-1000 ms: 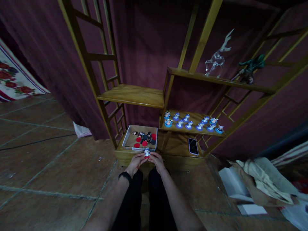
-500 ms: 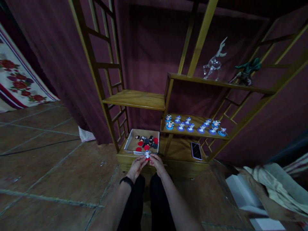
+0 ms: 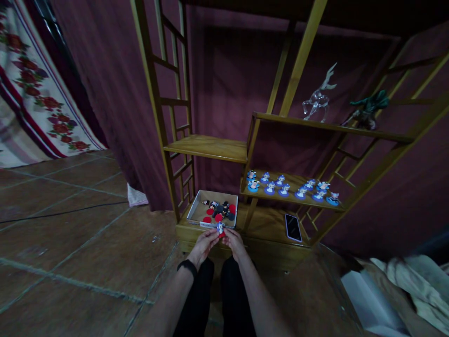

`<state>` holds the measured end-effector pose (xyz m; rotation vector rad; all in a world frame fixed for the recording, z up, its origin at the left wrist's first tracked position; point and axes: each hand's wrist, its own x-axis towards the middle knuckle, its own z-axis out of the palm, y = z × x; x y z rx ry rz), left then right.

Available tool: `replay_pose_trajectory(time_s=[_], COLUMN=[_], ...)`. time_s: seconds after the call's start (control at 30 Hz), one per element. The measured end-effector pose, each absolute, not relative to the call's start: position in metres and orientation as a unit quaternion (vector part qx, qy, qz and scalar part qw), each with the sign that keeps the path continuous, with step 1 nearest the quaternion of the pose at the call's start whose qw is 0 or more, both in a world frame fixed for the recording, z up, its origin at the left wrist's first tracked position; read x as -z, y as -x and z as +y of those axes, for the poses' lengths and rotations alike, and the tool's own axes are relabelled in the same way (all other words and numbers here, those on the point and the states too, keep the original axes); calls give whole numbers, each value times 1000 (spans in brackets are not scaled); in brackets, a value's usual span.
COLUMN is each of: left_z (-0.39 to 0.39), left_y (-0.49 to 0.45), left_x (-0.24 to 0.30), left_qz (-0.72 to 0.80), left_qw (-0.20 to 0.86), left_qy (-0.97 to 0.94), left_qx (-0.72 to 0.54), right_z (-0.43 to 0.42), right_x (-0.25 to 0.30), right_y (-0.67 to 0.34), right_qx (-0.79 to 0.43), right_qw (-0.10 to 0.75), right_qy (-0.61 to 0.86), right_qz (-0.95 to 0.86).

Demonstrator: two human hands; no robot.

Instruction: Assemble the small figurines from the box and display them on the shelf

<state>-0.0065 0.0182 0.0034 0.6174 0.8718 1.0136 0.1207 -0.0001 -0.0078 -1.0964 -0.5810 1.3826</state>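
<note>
Between my two hands is a small white and purple figurine (image 3: 220, 227) on a red base, held upright just in front of a shallow box. My left hand (image 3: 204, 244) pinches it from the left and wears a black band at the wrist. On the other side, my right hand (image 3: 234, 242) grips it with closed fingers. The cardboard box (image 3: 193, 214) behind them holds several dark figurine pieces (image 3: 224, 208) and red discs (image 3: 207, 219). Up and to the right, several figurines (image 3: 284, 189) on purple and blue bases stand in rows on a shelf.
A wooden shelf unit (image 3: 206, 146) stands before me. Its upper right shelf carries a clear deer figure (image 3: 316, 103) and a dark green statue (image 3: 370, 108). A phone (image 3: 293, 227) lies on the lowest board. At right on the floor are a white box (image 3: 372, 299) and cloth (image 3: 414, 285).
My view has turned slightly left, so the shelf unit sits further right in the picture. Both hands keep hold of the figurine, near the box's front edge.
</note>
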Motion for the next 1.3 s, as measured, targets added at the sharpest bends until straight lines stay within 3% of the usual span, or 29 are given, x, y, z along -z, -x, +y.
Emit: replay_pose_trajectory(time_s=[0.5,1.03,1.3], left_z=[15,20,26], left_y=[2,5,3], left_x=[-2,-1,-9], left_qz=[391,401,431], left_qw=[750,754,756], left_qy=[-246,-339,-336], left_qx=[-474,-396,-361], right_z=[-10,-13,-46], right_x=[6,4,-54], right_y=[-126,-123,-170], right_qx=[-597,-469,-400], right_qw=[587,614,598], right_qy=[457,470,515], right_qz=[-301,-426,-466])
